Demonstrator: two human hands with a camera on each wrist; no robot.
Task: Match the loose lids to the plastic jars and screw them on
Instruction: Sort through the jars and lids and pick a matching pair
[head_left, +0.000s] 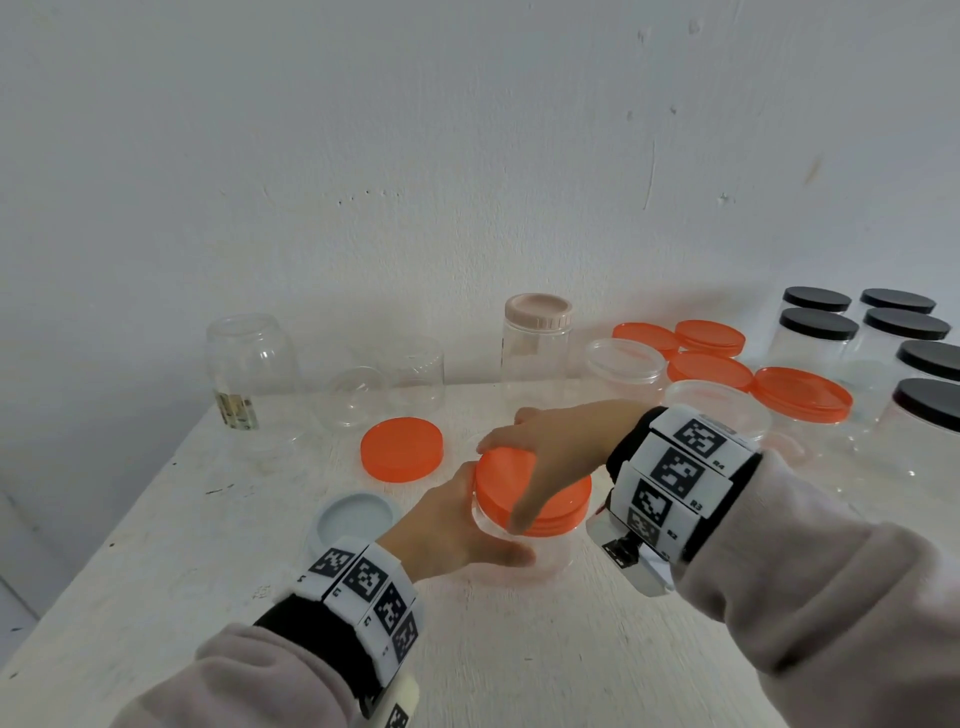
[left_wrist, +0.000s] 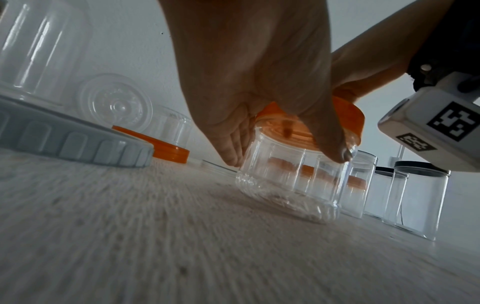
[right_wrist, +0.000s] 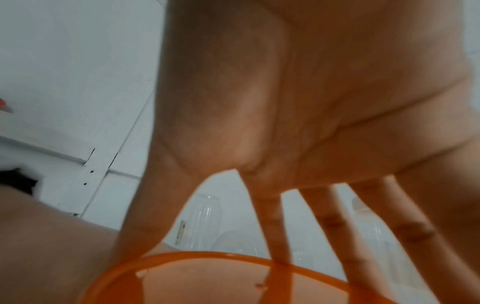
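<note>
Head view: we record a clear plastic jar (head_left: 524, 551) standing upright on the white table (head_left: 519, 649), near its middle, with an orange lid (head_left: 530, 493) seated on its mouth. The left hand (head_left: 457, 525) wraps the jar's wall from the left, fingers curled round it just below the lid. The right hand (head_left: 550, 441) lies over the lid from above, fingers spread down its rim and gripping it. Just beyond, a loose orange lid (head_left: 402, 449) lies flat on the table; a pale blue lid (head_left: 356, 519) lies to the left of the held jar. Open clear jars (head_left: 249, 364) stand along the wall at the left, a capped jar with a beige lid (head_left: 537, 312) stands behind, and orange-lidded (head_left: 802, 392) and black-lidded jars (head_left: 818, 325) are grouped at the right.

Left wrist view: we note the left hand's fingers (left_wrist: 233, 148) and thumb pressed on the jar (left_wrist: 291, 185) at its shoulder, beneath the orange lid (left_wrist: 348, 115). The jar's base rests on the table (left_wrist: 155, 246). The pale blue lid (left_wrist: 78, 142) lies close at the left.

Right wrist view: the picture is blurred. We see the right hand's fingers (right_wrist: 275, 222) reaching down over the orange lid's (right_wrist: 207, 283) rim.
</note>
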